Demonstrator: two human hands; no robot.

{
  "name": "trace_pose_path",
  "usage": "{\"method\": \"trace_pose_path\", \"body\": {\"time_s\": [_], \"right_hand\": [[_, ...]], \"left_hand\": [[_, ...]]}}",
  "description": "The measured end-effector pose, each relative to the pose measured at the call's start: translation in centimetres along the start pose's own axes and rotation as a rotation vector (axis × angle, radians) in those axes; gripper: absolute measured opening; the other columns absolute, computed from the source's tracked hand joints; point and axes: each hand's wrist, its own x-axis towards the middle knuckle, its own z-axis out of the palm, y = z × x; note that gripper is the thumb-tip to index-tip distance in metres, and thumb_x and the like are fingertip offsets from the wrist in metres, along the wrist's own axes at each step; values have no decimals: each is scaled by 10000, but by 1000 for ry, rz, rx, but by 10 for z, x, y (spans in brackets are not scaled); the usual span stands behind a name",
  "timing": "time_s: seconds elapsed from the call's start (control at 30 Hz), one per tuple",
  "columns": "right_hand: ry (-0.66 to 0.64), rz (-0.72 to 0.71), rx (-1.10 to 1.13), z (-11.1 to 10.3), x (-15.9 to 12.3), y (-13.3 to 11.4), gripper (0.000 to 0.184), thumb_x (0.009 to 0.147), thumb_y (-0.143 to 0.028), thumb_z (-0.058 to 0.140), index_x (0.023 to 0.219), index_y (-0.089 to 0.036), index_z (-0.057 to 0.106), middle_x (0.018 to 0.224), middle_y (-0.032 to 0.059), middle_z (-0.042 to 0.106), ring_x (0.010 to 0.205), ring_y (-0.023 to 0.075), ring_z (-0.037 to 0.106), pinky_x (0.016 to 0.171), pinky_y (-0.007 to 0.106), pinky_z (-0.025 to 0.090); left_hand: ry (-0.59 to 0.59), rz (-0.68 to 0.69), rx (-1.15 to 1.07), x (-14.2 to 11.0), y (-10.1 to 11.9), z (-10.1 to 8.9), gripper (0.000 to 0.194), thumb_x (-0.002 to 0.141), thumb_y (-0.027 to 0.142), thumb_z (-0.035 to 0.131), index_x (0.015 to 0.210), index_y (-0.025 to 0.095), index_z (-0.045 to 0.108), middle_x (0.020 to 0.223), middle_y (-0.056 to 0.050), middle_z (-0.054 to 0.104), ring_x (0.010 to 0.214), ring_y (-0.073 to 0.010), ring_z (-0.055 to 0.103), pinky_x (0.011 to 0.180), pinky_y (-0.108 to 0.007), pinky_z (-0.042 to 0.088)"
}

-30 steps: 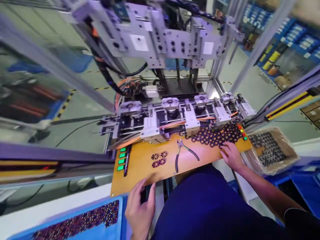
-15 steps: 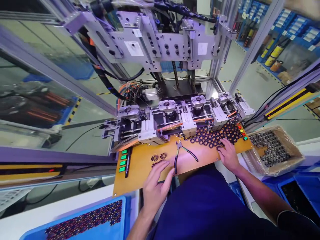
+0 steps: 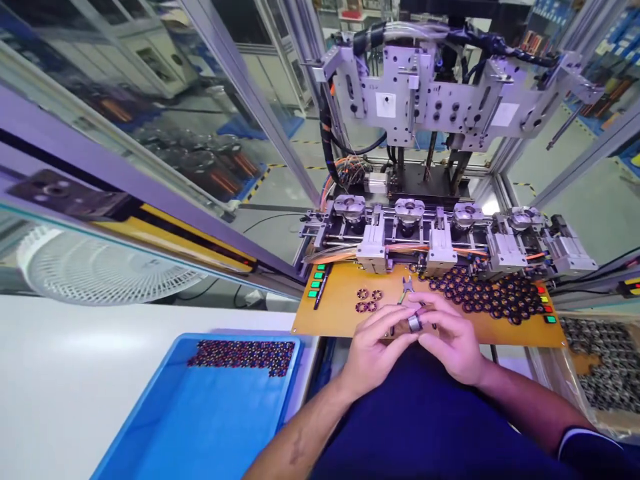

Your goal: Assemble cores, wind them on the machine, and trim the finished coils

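Observation:
My left hand point(image 3: 376, 343) and my right hand point(image 3: 450, 337) meet over the near edge of the orange board point(image 3: 335, 313). Together they pinch a small grey metal ring point(image 3: 415, 323) between their fingertips. Just beyond the fingers lie pliers point(image 3: 406, 288), partly hidden by my hands. A few dark ring parts point(image 3: 369, 300) sit left of the pliers. A large cluster of dark rings point(image 3: 493, 297) covers the board to the right.
A machine with a row of round fixtures point(image 3: 440, 223) stands behind the board. Green buttons point(image 3: 316, 283) are at the board's left end. A blue tray point(image 3: 210, 407) with dark rings sits at lower left, a lined box of rings point(image 3: 607, 373) at right, a white fan point(image 3: 90, 270) at left.
Both hands came together at the board's near edge and now hold a metal ring; before, the right was at the ring cluster and the left reaching forward. The view swung left.

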Motion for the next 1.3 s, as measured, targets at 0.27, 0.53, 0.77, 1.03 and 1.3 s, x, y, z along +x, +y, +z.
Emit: {"method": "trace_pose_path", "body": {"time_s": [0.27, 0.53, 0.77, 1.03, 1.3], "right_hand": [[-91, 62, 92, 15, 26, 0, 123, 922, -294, 599, 911, -206, 685, 1194, 114, 634, 1145, 218, 595, 971, 391, 493], [-278, -160, -311, -5, 141, 26, 137, 886, -221, 605, 835, -156, 714, 973, 102, 697, 892, 185, 667, 799, 343, 548], [-375, -281, -543, 21, 273, 72, 111, 767, -78, 630, 765, -125, 730, 1016, 114, 691, 917, 216, 647, 881, 380, 504], [-518, -333, -718, 45, 304, 103, 175, 826, -115, 584, 879, -123, 751, 1077, 108, 679, 975, 230, 638, 896, 371, 493], [-592, -309, -840, 46, 307, 102, 192, 856, -125, 552, 910, -102, 734, 1089, 120, 660, 985, 230, 614, 878, 349, 475]], "left_hand": [[119, 101, 158, 2, -6, -12, 384, 822, 132, 684, 1189, 236, 641, 1049, -70, 725, 946, -185, 688, 842, -314, 579], [455, -84, 417, -25, -86, -36, 363, 864, 256, 647, 1219, 203, 598, 1069, -101, 711, 947, -216, 687, 840, -377, 573], [530, -217, 462, -46, -151, -32, 368, 922, 314, 542, 1253, 154, 542, 1054, -138, 714, 944, -234, 697, 833, -418, 578], [504, -279, 437, -53, -158, -31, 383, 919, 298, 539, 1279, 170, 514, 1109, -134, 692, 1039, -243, 662, 936, -463, 528], [474, -286, 410, -53, -155, -32, 370, 918, 291, 532, 1268, 171, 513, 1118, -128, 681, 1059, -247, 642, 956, -474, 500]]}}
